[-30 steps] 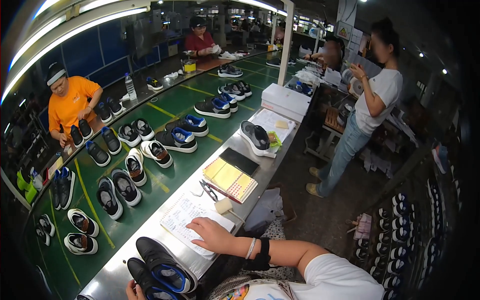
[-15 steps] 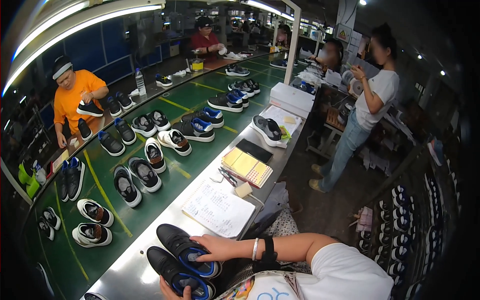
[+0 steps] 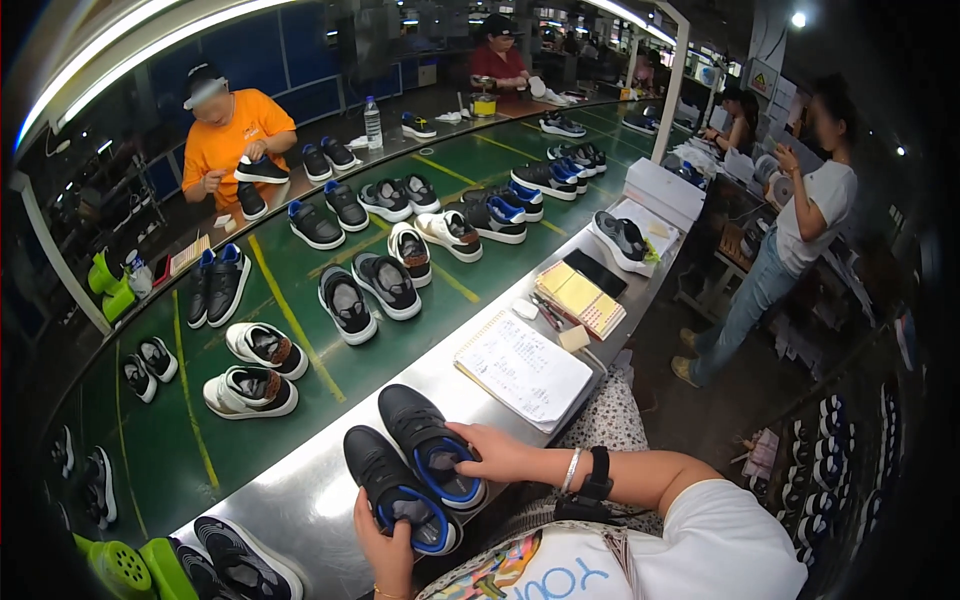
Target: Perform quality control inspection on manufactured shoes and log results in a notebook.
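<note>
Two black sneakers with blue linings lie side by side at the near edge of the metal counter. My left hand (image 3: 388, 540) grips the heel end of the left black sneaker (image 3: 375, 458), thumb inside its opening. Around the heel end of the right black sneaker (image 3: 410, 412) closes my right hand (image 3: 490, 452), its fingers reaching into the opening. Grey stuffing shows inside both shoes. Beyond the sneakers, an open notebook (image 3: 525, 370) with handwriting lies on the counter.
A green belt (image 3: 330, 400) with yellow lines carries several pairs of sneakers. Yellow pads (image 3: 580, 297), a black phone-like slab (image 3: 597, 270) and a white box (image 3: 662, 195) line the counter. A worker in orange (image 3: 238, 130) handles a shoe opposite; another person (image 3: 815, 200) stands at right.
The view has turned left, so the scene sits farther right. A green object and a dark striped sneaker now show at lower left. Both hands remain on the black sneakers.
</note>
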`<state>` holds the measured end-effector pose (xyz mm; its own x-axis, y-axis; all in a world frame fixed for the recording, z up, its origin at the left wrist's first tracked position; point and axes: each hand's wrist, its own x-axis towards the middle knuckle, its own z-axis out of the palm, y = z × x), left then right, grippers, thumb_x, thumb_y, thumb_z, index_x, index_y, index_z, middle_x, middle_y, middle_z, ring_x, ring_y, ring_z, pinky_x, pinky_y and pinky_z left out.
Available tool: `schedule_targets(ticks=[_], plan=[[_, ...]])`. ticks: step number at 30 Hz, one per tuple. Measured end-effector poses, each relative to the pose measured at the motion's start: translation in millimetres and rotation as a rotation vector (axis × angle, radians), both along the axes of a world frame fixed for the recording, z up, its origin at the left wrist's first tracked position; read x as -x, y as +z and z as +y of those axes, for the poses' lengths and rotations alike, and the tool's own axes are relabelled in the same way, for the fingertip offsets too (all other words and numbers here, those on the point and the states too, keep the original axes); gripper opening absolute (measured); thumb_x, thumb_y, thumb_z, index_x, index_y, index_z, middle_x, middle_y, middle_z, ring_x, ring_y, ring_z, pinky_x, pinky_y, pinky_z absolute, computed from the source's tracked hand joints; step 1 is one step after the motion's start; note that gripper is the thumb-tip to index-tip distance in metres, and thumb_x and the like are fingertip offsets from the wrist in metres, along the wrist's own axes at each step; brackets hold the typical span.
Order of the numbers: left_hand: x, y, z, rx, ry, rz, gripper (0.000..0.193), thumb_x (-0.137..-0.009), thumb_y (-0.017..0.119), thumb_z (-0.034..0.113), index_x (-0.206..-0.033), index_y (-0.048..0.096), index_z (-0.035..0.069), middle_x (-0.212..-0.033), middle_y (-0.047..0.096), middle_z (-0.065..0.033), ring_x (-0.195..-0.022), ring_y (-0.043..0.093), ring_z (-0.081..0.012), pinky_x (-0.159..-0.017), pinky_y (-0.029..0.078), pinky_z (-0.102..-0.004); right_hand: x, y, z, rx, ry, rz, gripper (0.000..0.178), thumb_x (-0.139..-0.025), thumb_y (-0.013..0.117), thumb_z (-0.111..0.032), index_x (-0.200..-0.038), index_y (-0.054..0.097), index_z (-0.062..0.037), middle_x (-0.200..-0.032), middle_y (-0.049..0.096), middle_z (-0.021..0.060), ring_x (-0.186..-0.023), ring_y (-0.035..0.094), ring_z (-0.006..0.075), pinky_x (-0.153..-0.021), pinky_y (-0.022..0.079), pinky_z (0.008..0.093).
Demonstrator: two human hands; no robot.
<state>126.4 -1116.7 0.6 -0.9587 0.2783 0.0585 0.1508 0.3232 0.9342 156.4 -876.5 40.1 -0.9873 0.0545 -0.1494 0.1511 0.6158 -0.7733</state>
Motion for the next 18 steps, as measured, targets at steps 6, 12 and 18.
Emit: schedule_targets(ticks=[6,12,18], plan=[[-7,34,-105,0.142,0.341,0.108,0.051,-0.073,0.061,0.004,-0.120,0.046,-0.006,-0.115,0.051,-0.0196,-0.103,0.050,-0.0279,-0.090,0.039,-0.0354,50,7,-69,0.464,0.563,-0.104,0.083,-0.083,0.058,-0.043,-0.141,0.013,-0.0038,-0.127,0.042,0.0266,-0.108,0.052,0.0321,-0.088,0.042,0.0358],[-17,69,-151,0.565,0.453,0.268,0.053,-0.078,0.065,0.016,-0.122,0.045,-0.007,-0.122,0.048,-0.0230,-0.113,0.045,-0.0338,-0.098,0.033,-0.0390,37,35,-48,0.482,0.811,-0.131,0.077,-0.086,0.056,-0.037,-0.141,0.012,-0.0082,-0.126,0.044,0.0236,-0.108,0.053,0.0289,-0.087,0.043,0.0366],[1,156,-68,0.541,0.304,0.530,0.042,-0.084,0.058,0.013,-0.120,0.048,-0.005,-0.123,0.047,-0.0231,-0.113,0.044,-0.0348,-0.096,0.035,-0.0396,-37,62,75,0.538,0.451,-0.169,0.064,-0.088,0.056,-0.023,-0.141,0.021,-0.0110,-0.125,0.046,0.0142,-0.107,0.049,0.0201,-0.088,0.044,0.0310]])
